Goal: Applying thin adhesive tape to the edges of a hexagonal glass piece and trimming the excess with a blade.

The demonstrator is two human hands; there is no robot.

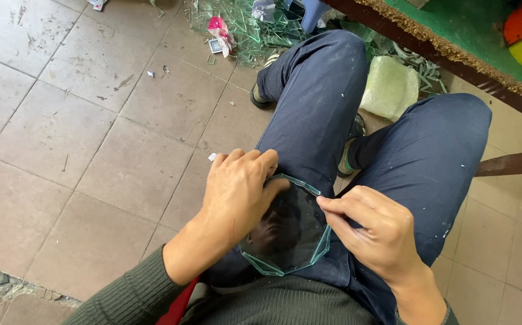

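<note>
A clear, many-sided pane of glass (294, 232) with greenish edges rests on my lap, over my dark blue trousers (321, 114). My left hand (237, 192) lies on its left part, with fingers curled over the upper edge. My right hand (372, 232) pinches the pane's right edge between thumb and forefinger. Part of the pane is hidden under my left palm.
Glass offcuts (243, 24) lie heaped on the tiled floor (80, 132) ahead, with a pink scrap (220, 27) among them. A lump of pale green foam wrap (389, 87) sits by my right knee. A green-topped table (453, 30) with a dark edge stands at upper right.
</note>
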